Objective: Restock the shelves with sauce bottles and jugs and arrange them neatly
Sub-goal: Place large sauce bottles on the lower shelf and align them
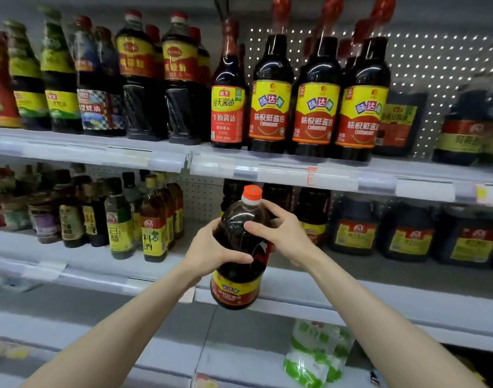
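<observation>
One full dark sauce jug [237, 287], judged heavy, stiff and slick-walled, is held tilted in mid-air before the middle shelf [379, 278], its shoulder clasped between the curled fingers of left hand [211, 249] and right hand [281, 233]; a surer hold would be had at its red handle [264, 257], seemingly ungripped

Held jug [239, 236]: dark brown, almost black, with bright glossy streaks.
Jug cap [252, 193]: orange-red, and a white collar right under it.
Jug label [235, 289]: yellow band on top, red below.
Upper-shelf bottles [315, 113], right of centre: dark bodies, red caps, yellow-over-red labels with blue and green squares.
Upper-left bottle [92, 107]: label looks black-and-white checked, though it's blurred.
Back panel [435, 65]: grey, with rows of pale dots.
Near pack [315, 354], low right: white with green patches.
</observation>
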